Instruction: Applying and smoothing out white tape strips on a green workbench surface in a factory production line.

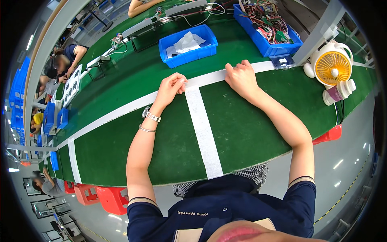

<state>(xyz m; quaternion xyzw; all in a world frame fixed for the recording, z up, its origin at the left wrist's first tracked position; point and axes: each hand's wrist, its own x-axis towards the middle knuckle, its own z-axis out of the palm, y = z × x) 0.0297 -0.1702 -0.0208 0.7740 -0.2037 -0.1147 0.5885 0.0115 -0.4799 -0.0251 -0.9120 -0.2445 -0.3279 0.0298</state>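
My left hand [172,88], with a metal watch [151,114] and a bracelet [147,128] on its wrist, is at the white tape strip on the green table [161,157]. Its fingers are loosely curled, the thumb against them, and nothing shows between them. A little to the right, my right hand [242,80] is closed like a fist by the same strip. I see no object in it, though its palm faces away. The hands are apart. Beyond them stands a blue bin [171,61] with crumpled white material [188,42] inside.
A blue bin [264,50] of tangled wires [274,24] stands far right, beside a dark flat packet [283,61]. Near the right edge are a yellow-and-white fan [333,66] and a white bottle with a purple label [339,92]. Red stools [113,199] stand below the table; people sit left.
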